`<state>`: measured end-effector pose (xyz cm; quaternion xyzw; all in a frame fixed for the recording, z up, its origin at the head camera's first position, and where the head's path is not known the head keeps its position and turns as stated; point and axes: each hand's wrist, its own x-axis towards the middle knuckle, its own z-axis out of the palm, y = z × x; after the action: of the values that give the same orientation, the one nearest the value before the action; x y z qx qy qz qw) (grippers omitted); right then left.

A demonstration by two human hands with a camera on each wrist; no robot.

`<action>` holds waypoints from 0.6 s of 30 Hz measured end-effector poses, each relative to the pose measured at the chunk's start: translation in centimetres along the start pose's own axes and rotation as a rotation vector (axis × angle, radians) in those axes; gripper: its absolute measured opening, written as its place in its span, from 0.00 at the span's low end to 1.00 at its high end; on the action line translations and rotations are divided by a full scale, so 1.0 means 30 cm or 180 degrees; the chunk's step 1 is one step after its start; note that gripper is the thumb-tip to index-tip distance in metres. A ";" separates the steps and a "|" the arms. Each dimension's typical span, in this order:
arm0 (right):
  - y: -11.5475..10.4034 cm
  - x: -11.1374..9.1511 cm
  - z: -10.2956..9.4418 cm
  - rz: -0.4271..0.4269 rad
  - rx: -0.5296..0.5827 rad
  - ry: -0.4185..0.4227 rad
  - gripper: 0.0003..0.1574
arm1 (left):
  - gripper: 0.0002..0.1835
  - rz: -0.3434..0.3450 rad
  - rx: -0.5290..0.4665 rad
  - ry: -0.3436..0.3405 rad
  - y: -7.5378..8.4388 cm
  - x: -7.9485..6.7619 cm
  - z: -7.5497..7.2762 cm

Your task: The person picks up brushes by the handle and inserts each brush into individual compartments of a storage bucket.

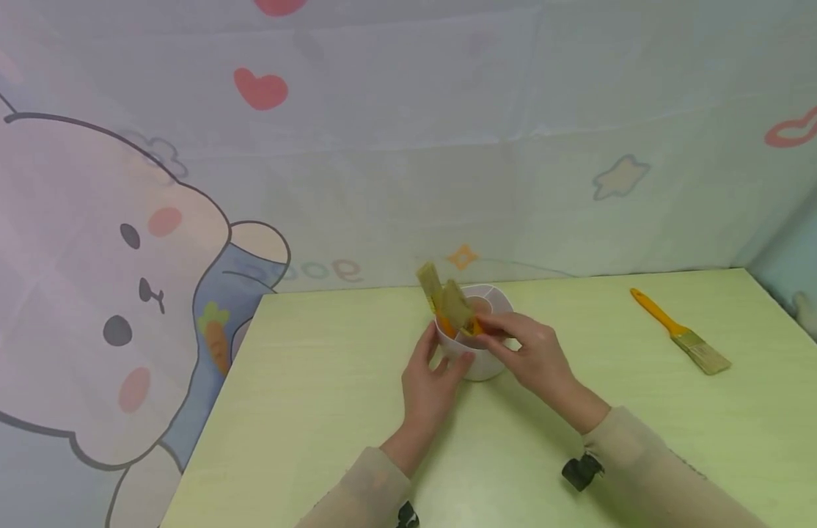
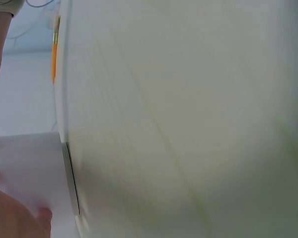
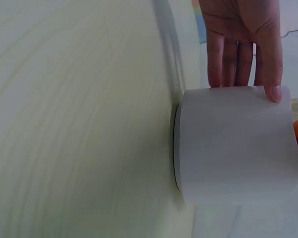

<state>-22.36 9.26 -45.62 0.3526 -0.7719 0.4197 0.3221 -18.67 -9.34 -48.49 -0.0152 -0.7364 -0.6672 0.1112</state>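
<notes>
A white round holder [image 1: 482, 367] with inner dividers stands upright on the table near its back edge. My left hand [image 1: 427, 389] holds its left side, with the thumb on the front wall and the other fingers around the side, as the right wrist view also shows. My right hand [image 1: 535, 353] pinches the orange handle of a paintbrush [image 1: 456, 306] at the holder's rim, pale bristles up. Another paintbrush [image 1: 430, 282] leans in the holder's left part, bristles up. The lower ends of both handles are hidden.
A third paintbrush [image 1: 675, 330] with a yellow-orange handle lies on the right of the light green table [image 1: 329, 381]. Behind the table hangs a printed cloth [image 1: 395, 183] with a cartoon animal and hearts. A dark wrist device [image 1: 582, 471] hangs at the right sleeve.
</notes>
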 end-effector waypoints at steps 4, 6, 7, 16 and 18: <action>0.009 0.001 0.001 -0.0230 -0.0155 -0.0033 0.19 | 0.41 0.0021 -0.0013 0.0023 0.002 0.002 0.005; 0.013 -0.002 0.007 -0.0324 -0.0240 -0.0038 0.20 | 0.41 0.0020 0.0000 0.0030 0.002 -0.001 0.003; 0.015 -0.002 0.009 -0.0365 -0.0287 -0.0043 0.21 | 0.41 0.0018 0.0001 0.0036 0.001 -0.001 0.003; 0.015 0.011 0.021 -0.0342 -0.0546 -0.0190 0.23 | 0.40 0.0033 -0.0081 0.0014 0.000 -0.003 0.004; 0.014 0.018 0.023 -0.0304 -0.0594 -0.0268 0.21 | 0.40 0.0055 -0.0080 0.0019 -0.002 -0.002 0.004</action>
<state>-23.12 8.69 -45.67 0.3748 -0.8027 0.3150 0.3405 -18.65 -9.22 -48.57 -0.0210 -0.7275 -0.6754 0.1190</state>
